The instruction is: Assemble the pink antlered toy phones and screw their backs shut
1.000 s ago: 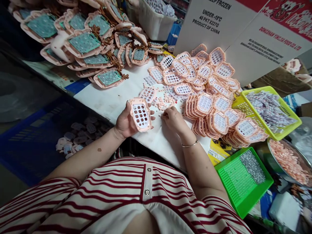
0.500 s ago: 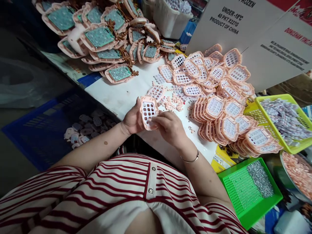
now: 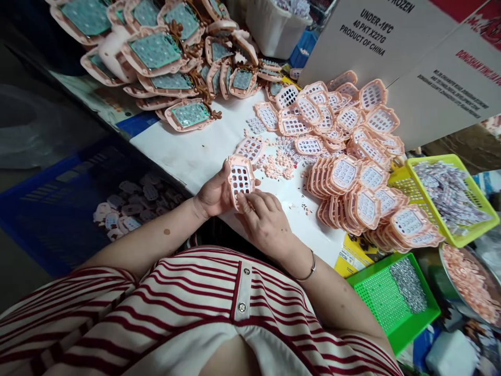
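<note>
My left hand point(image 3: 213, 193) holds a pink plastic keypad shell point(image 3: 240, 177) with rows of holes, tilted upright above the white table point(image 3: 188, 151). My right hand point(image 3: 263, 219) has its fingertips pressed against the lower edge of the same shell; whether they pinch a small button is hidden. Just beyond the shell lies a small heap of loose pink buttons point(image 3: 278, 165) and another shell point(image 3: 250, 148).
Stacks of pink shells point(image 3: 352, 172) fill the table's right. Shells with green circuit boards point(image 3: 156, 49) are piled at the far left. A yellow-green basket point(image 3: 450, 196), a green tray point(image 3: 391, 300), a bowl of pink buttons point(image 3: 469, 282) and a blue crate point(image 3: 58, 203) surround me.
My right hand left the table, came to the shell in my left hand, and now touches its lower edge. The shell has tilted more upright.
</note>
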Available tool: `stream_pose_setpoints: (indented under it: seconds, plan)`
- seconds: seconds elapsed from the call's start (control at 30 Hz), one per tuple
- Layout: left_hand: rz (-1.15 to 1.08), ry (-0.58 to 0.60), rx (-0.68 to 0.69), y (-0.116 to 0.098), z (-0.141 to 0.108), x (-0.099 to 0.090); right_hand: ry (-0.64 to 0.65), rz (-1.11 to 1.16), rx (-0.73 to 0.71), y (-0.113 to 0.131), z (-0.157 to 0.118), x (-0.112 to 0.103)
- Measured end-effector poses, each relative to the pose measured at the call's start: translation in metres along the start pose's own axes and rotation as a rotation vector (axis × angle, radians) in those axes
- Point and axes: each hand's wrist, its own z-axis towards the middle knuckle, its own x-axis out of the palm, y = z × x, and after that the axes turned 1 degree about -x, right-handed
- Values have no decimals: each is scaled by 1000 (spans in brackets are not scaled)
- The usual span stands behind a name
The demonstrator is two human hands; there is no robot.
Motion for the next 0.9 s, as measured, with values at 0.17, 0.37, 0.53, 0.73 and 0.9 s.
stream_pose_setpoints:
  seconds: [0.17, 0.37, 0.53, 0.73, 0.9]
  plan:
    - [-67, 10, 2, -3, -3, -1, -131, -8, 13, -3, -3, 10]
    - [-114, 7, -38, -5, -3, 1, -109, 0, -48, -8, -12, 14]
    - [-83, -3, 8, 0, 0, 1, -120, -37, 130, 1, -10, 15]
    - [-42, 13, 27, 1, -2, -3, -218, 109, 123, 4, -10, 20]
    - [-35, 0, 27, 2, -4, -4, -206, 262, 19, -1, -11, 14]
